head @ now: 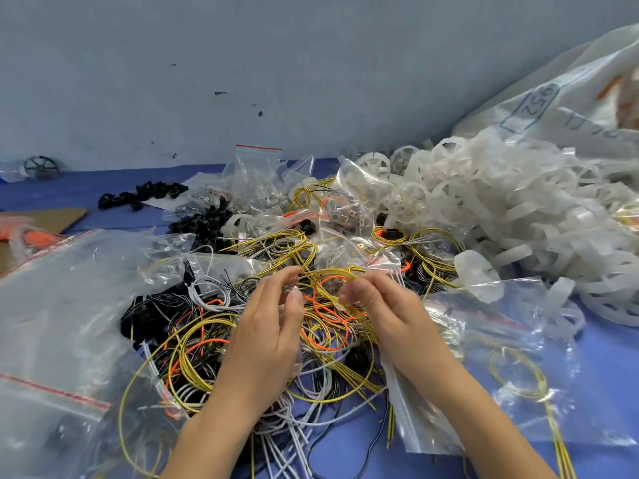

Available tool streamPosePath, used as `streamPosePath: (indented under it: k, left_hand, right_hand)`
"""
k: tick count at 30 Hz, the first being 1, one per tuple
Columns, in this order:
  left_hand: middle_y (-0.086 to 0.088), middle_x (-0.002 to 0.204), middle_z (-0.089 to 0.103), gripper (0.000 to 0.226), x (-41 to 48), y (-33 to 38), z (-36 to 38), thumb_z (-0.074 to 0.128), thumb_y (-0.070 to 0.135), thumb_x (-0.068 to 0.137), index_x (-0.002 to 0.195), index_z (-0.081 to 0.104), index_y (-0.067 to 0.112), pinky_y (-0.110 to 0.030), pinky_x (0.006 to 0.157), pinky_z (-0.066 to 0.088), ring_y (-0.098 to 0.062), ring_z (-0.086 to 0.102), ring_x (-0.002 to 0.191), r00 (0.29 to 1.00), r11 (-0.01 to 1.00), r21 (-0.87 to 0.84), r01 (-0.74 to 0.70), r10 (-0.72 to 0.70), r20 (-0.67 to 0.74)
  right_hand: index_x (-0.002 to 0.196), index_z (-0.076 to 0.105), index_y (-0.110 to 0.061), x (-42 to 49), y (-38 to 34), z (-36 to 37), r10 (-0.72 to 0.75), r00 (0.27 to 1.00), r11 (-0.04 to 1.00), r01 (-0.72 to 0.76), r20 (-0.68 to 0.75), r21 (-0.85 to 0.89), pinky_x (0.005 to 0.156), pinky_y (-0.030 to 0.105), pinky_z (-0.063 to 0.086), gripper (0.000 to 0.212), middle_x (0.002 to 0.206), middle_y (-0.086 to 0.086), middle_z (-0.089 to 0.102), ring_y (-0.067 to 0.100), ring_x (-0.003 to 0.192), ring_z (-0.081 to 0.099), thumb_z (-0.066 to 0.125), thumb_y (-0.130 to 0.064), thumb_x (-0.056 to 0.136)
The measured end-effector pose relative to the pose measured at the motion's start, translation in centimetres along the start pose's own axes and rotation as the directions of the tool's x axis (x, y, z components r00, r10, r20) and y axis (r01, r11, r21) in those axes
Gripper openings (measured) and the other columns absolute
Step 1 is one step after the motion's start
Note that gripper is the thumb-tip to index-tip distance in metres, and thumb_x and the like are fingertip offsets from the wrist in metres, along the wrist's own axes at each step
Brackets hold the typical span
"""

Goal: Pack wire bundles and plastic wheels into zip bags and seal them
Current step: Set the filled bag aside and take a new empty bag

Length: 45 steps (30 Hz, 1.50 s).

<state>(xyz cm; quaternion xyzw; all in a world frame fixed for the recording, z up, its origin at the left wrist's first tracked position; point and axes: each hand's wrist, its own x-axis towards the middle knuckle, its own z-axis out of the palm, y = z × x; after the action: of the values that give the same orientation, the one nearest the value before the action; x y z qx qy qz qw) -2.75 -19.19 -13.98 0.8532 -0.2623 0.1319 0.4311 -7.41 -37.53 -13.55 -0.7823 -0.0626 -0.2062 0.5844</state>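
Observation:
A tangle of yellow, orange, white and black wires point(321, 326) covers the middle of the blue table point(605, 357). My left hand point(269, 326) and my right hand point(383, 305) are over its centre, both with fingers curled, pinching a looped yellow wire bundle point(328, 276) between them. A heap of translucent white plastic wheels point(501, 209) lies at the right. A clear zip bag point(484, 368) lies under my right forearm, with a yellow wire loop on it. Larger red-lined zip bags point(58, 340) lie at the left.
Filled small zip bags point(259, 178) are piled at the back centre. Black plastic parts point(145, 195) sit at the back left, next to cardboard point(45, 219) and an orange-filled bag. A big printed sack point(560, 98) leans at the right against the grey wall.

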Motion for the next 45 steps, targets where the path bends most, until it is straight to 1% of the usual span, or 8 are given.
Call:
streamPosePath:
  k: [7,10,17,22,26,31,37,45]
  left_hand:
    - [0.018,0.126,0.047,0.032,0.0,0.8,0.3,0.040,0.048,0.098,0.129,0.043,0.042,-0.008,0.079,0.045,0.004,0.052,0.112,0.985,0.979,-0.202,0.033,-0.067,-0.161]
    - [0.019,0.116,0.063,0.033,-0.1,1.3,0.4,0.042,0.060,0.092,0.120,0.054,0.045,-0.022,0.083,0.051,-0.001,0.062,0.106,0.990,0.905,-0.404,0.131,-0.142,0.003]
    - [0.015,0.073,0.067,0.020,0.0,1.8,0.4,0.043,0.038,0.101,0.106,0.063,0.037,-0.025,0.054,0.051,0.001,0.061,0.060,0.976,0.871,-0.449,0.197,-0.218,0.005]
    - [0.021,0.073,0.059,0.033,-0.1,1.3,-0.5,0.040,0.044,0.101,0.133,0.049,0.048,-0.012,0.058,0.040,0.003,0.054,0.063,0.994,0.998,-0.058,-0.005,-0.001,-0.106]
    - [0.014,0.110,0.068,0.039,-0.4,1.7,-0.6,0.040,0.036,0.103,0.142,0.043,0.041,-0.038,0.065,0.055,-0.013,0.067,0.087,0.988,0.961,0.243,-0.132,0.147,-0.048]
    - [0.011,0.093,0.067,0.042,-0.3,1.7,-1.5,0.038,0.036,0.102,0.142,0.050,0.029,-0.038,0.046,0.051,-0.017,0.066,0.066,0.985,0.897,0.413,-0.157,0.173,-0.001]
    - [0.007,0.104,0.073,0.042,-0.2,1.5,-1.8,0.046,0.037,0.097,0.132,0.060,0.018,-0.035,0.045,0.053,-0.017,0.071,0.070,0.984,0.876,0.456,-0.155,0.177,-0.006]
    - [0.017,0.091,0.074,0.035,-0.1,0.4,-1.7,0.051,0.026,0.097,0.130,0.061,0.024,-0.031,0.054,0.049,-0.016,0.070,0.071,0.993,0.894,0.444,-0.061,0.101,-0.067]
  right_hand:
    - [0.093,0.074,-0.027,0.1,-0.9,-0.5,0.163,0.987,0.867,-0.146,0.005,0.476,0.095,0.036,0.053,0.026,0.091,0.003,0.072,0.027,0.098,0.068,0.057,-0.046,0.094]
    - [0.097,0.075,-0.024,0.3,-0.9,0.0,0.201,0.979,0.789,-0.187,0.042,0.585,0.098,0.039,0.052,0.023,0.106,0.009,0.073,0.031,0.107,0.068,0.061,-0.041,0.093]
    - [0.121,0.069,-0.032,-0.4,-1.4,1.2,0.179,0.957,0.907,-0.250,0.227,0.340,0.098,0.032,0.053,0.030,0.122,-0.002,0.070,0.015,0.114,0.066,0.065,-0.036,0.092]
    - [0.125,0.064,-0.041,0.0,-2.2,0.6,0.216,0.968,0.853,-0.250,0.127,0.459,0.081,0.029,0.056,0.053,0.116,0.002,0.071,0.014,0.092,0.070,0.076,-0.056,0.075]
    - [0.130,0.063,-0.033,-0.2,-2.3,0.0,0.130,0.974,0.826,-0.209,0.184,0.523,0.080,0.028,0.055,0.052,0.109,0.001,0.071,0.018,0.091,0.067,0.068,-0.056,0.084]
    - [0.110,0.076,-0.027,0.0,-2.3,-0.6,0.226,0.952,0.848,-0.297,0.209,0.438,0.080,0.023,0.055,0.044,0.109,0.003,0.075,0.019,0.095,0.071,0.058,-0.058,0.086]
    - [0.107,0.074,-0.032,-0.3,-1.3,-0.2,0.169,0.960,0.969,-0.204,0.225,0.143,0.064,0.021,0.050,0.023,0.088,-0.001,0.076,0.008,0.066,0.062,0.063,-0.016,0.095]
    - [0.104,0.075,-0.035,-0.2,-0.5,-0.8,0.145,0.980,0.985,-0.156,0.137,0.074,0.062,0.018,0.048,0.033,0.083,-0.003,0.075,0.007,0.062,0.059,0.060,-0.006,0.097]
